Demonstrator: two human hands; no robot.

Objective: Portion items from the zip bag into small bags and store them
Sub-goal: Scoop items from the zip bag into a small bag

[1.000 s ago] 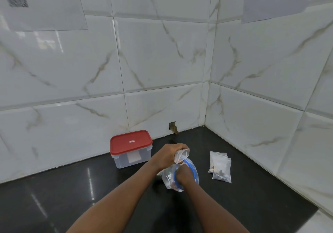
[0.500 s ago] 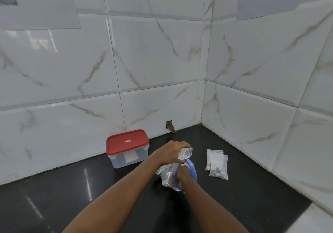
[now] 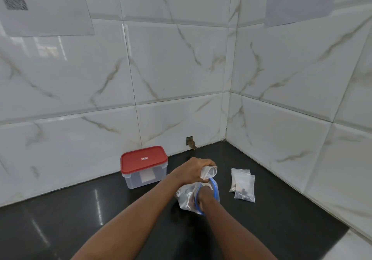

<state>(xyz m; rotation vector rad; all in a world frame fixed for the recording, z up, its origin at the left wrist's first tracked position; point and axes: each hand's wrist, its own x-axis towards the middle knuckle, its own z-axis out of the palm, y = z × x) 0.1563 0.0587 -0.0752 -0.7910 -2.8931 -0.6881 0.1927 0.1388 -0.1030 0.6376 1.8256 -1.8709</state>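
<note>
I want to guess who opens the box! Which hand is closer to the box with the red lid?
Left. The left hand, holding a small bag, is right of the box; the right hand is farther, inside the zip bag.

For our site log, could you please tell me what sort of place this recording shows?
Probably a kitchen corner: a glossy black stone counter meets white marble-look wall tiles on two sides, and a clear plastic food box with a red lid stands against the wall.

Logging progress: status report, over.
Left hand grips small bag above zip bag. Right hand inside zip bag, grip hidden. Lid on container.
</note>
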